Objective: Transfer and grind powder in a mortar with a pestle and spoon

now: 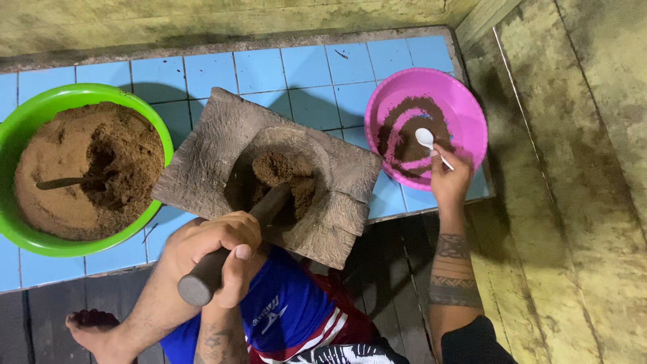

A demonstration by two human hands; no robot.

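Gripping a dark pestle (232, 246), the left hand (212, 246) has its fingers curled shut round the shaft, with what looks like a second hand stacked just under them on the same shaft; whose it is I cannot tell. Beyond those fingers the pestle's tip sits in brown powder (280, 175) in the hollow of a stone mortar (222, 135). The right hand (448, 178) pinches a white spoon (431, 145), fingers closed on its handle, the bowl just past the fingertips over dark powder in a pink bowl (465, 101). Well left of the pestle fingers stands a green bowl (27, 121) heaped with brown powder, a stick lying in it, on blue tiles (303, 67).
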